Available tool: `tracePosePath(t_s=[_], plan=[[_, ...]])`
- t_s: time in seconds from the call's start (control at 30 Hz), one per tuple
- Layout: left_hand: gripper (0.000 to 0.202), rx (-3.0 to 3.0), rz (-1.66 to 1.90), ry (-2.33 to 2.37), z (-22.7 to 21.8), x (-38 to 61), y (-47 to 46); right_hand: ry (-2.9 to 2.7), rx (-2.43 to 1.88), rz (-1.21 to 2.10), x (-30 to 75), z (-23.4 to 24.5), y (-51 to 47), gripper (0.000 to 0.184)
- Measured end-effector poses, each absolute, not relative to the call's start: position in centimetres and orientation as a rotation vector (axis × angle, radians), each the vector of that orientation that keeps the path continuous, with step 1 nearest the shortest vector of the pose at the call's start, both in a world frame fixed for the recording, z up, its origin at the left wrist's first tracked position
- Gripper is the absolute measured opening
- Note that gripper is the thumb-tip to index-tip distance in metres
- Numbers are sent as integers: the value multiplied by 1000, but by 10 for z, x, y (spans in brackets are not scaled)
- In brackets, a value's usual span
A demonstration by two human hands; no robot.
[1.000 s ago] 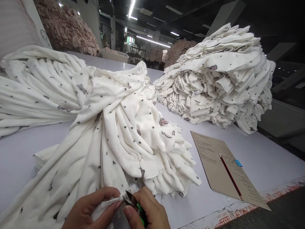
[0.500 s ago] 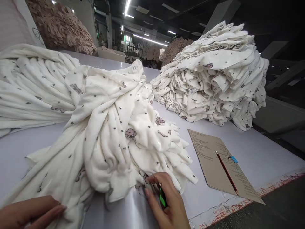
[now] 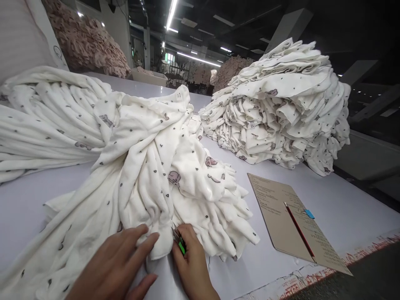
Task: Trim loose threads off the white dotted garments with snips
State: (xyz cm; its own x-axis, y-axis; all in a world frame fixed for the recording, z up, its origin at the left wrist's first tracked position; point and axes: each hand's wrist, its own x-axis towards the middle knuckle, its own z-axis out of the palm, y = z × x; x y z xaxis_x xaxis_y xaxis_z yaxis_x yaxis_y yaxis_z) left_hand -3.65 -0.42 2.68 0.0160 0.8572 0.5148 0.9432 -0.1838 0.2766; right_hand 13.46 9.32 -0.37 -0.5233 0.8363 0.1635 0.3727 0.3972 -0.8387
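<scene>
A heap of white garments with small dark prints (image 3: 162, 166) lies on the pale table (image 3: 343, 208) in front of me. My left hand (image 3: 118, 262) rests flat on the near edge of this heap, fingers stretched out. My right hand (image 3: 192, 262) is closed round small green-handled snips (image 3: 179, 241), whose blades point at a hanging fold of cloth beside my left fingertips.
A tall stack of the same white garments (image 3: 281, 108) stands at the back right, another pile (image 3: 40, 116) at the left. A brown paper sheet (image 3: 287, 212) with a red pencil (image 3: 300, 231) lies at the right. Pink fabric heaps (image 3: 90, 41) sit behind.
My left hand has come back from the far left onto the cloth by the snips. My right hand has shifted left and closer with the snips, to a new fold.
</scene>
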Motion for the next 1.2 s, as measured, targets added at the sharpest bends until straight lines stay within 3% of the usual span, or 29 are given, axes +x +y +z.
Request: tracePosePath(t_s=[0.13, 0.33, 0.53, 0.6, 0.7, 0.8, 0.9, 1.0, 1.1, 1.2], plan=[[34, -2177, -822, -1819, 29, -15, 16, -1922, -890, 1104, 137, 5, 84, 7], [22, -2176, -1760, -2348, 53, -18, 16, -1510, -940, 1442, 142, 23, 71, 26], [41, -1635, -2419, -3045, 67, -32, 23, -987, -948, 1783, 133, 30, 83, 37], [37, -1662, -2368, -3112, 66, -34, 24, -863, -984, 1838, 130, 28, 87, 36], [26, -1675, -1983, -3147, 62, -35, 22, -891, -1014, 1819, 131, 23, 89, 36], [27, -1504, -1829, -3245, 58, -34, 22, -1142, -1094, 1547, 133, 24, 84, 30], [33, -1350, -1882, -3294, 60, -31, 23, -1426, -1101, 1190, 135, 32, 75, 17], [28, -1341, -1966, -3187, 67, -25, 24, -1680, -980, 1110, 134, 39, 70, 9], [20, -1529, -2102, -3073, 70, -18, 23, -1858, -925, 1131, 128, 43, 71, 11], [17, -1570, -2158, -3029, 66, -14, 20, -1844, -924, 1211, 125, 43, 73, 24]])
